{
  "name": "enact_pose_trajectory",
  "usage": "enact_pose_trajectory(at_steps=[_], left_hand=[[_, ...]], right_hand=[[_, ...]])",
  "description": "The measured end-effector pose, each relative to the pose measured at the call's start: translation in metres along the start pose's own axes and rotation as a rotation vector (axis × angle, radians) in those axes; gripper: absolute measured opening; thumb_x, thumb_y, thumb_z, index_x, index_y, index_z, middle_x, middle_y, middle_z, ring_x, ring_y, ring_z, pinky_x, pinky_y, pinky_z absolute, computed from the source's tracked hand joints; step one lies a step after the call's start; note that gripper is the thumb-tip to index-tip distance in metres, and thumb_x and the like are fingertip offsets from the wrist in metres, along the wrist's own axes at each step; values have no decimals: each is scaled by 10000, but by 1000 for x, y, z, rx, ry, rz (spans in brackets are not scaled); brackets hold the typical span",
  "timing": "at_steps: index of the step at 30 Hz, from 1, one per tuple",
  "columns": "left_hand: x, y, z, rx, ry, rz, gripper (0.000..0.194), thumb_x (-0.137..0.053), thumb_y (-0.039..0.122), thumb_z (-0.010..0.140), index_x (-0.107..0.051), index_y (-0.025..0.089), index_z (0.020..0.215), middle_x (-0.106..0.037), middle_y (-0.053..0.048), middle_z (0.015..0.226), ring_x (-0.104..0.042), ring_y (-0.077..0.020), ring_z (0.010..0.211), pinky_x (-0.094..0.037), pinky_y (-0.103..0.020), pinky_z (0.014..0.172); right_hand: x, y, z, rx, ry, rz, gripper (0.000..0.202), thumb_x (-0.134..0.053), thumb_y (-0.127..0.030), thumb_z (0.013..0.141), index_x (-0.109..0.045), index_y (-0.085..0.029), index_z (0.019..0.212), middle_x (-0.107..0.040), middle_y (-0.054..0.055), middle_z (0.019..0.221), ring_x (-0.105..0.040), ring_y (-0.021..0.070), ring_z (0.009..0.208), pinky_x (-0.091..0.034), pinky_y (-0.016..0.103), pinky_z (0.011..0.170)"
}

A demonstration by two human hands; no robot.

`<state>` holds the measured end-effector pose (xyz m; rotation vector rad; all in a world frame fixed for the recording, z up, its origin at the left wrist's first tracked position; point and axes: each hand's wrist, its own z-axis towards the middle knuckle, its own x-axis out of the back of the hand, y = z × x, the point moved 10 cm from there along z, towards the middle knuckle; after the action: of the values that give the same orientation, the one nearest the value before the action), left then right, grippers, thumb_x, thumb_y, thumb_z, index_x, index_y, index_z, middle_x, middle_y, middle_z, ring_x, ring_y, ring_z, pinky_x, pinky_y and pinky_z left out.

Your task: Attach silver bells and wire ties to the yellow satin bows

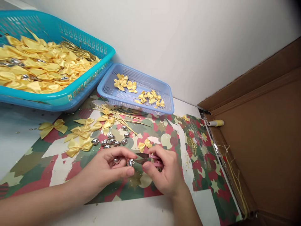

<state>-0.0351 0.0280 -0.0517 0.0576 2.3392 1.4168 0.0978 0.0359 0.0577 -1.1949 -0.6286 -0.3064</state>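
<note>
My left hand (113,166) is closed, pinching a small shiny silver bell (131,162) between thumb and fingers. Another silver piece (116,161) shows inside the curled fingers, partly hidden. My right hand (164,171) grips thread snips (143,158) with dark blades and pink handles. The blade tips point left and lie close beside the bell; whether they touch it I cannot tell. Just beyond the hands lie several loose silver bells (111,141) and a small yellow bow (145,145). Larger yellow satin bows (79,146) are spread to the left.
A turquoise basket (94,42) heaped with yellow bows stands at the back left. Beside it, a blue basket (172,102) holds several small bows. Gold cords (122,117) lie on the patterned paper (127,194). Cardboard (261,131) walls the right side, near a small roll (215,123).
</note>
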Motion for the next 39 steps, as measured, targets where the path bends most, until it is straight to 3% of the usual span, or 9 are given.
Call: enact_pose_trajectory(at_steps=[2, 4, 7, 14, 25, 28, 31, 35, 39], left_hand=[[-2, -2, 1, 66, -6, -119, 431, -884, 566, 576, -760, 213, 790, -523, 24, 616, -361, -99, 556, -323, -215, 532], [-11, -2, 0, 133, -59, -238, 485, -834, 643, 607, -748, 180, 725, -582, -2, 635, -311, -78, 521, -287, -209, 505], [-21, -1, -1, 185, -119, -306, 491, -808, 644, 648, -721, 161, 662, -539, 16, 555, -216, -65, 488, -218, -215, 483], [-13, -4, 1, 175, -6, -301, 543, -860, 648, 553, -637, 157, 619, -506, 25, 562, -264, -85, 526, -199, -238, 498], [-13, -3, 1, 119, -55, -296, 552, -836, 650, 603, -570, 167, 618, -441, 50, 586, -240, -82, 533, -201, -222, 493], [-16, -5, 1, 122, -93, -276, 516, -768, 659, 695, -614, 168, 657, -406, 53, 573, -222, -91, 538, -198, -227, 506], [-20, -3, -1, 86, -153, -189, 541, -642, 694, 792, -596, 175, 646, -322, 63, 546, -201, -104, 534, -191, -243, 508], [-23, 13, -5, -126, -169, 141, 573, -516, 722, 857, -524, 189, 647, -417, 22, 648, -339, -133, 594, -280, -254, 536], [-26, 33, -12, -368, -157, 393, 544, -412, 650, 946, -474, 199, 648, -464, 17, 661, -429, -142, 621, -349, -247, 579]], right_hand=[[4, -2, 1, 26, 49, -67, 260, -568, -397, 889, -542, -197, 725, -382, -73, 515, -334, 82, 450, -278, 225, 453], [10, -4, 0, 46, 132, -101, 285, -556, -406, 915, -524, -196, 725, -357, -74, 519, -329, 81, 448, -279, 221, 447], [12, -5, -2, 42, 214, -103, 317, -556, -460, 928, -523, -196, 756, -372, -71, 518, -344, 83, 439, -288, 217, 426], [6, -16, -6, 98, 252, -238, 285, -630, -429, 873, -571, -193, 724, -496, -41, 520, -414, 96, 450, -339, 223, 436], [12, -22, -8, 128, 276, -249, 203, -689, -357, 808, -604, -194, 723, -527, -34, 528, -441, 106, 459, -355, 236, 451], [12, -7, -5, -4, 236, -76, 253, -679, -381, 801, -528, -208, 693, -434, -56, 526, -372, 93, 453, -315, 225, 424], [-2, 13, -4, -192, 161, 293, 385, -694, -409, 770, -365, -237, 672, -309, -87, 551, -281, 76, 453, -267, 207, 393], [-27, 16, -4, -281, 98, 634, 449, -752, -267, 679, -304, -245, 699, -533, -58, 630, -457, 86, 524, -420, 215, 504], [-40, 22, -10, -413, 57, 775, 499, -798, -127, 618, -314, -232, 674, -648, -57, 672, -528, 82, 578, -448, 217, 592]])
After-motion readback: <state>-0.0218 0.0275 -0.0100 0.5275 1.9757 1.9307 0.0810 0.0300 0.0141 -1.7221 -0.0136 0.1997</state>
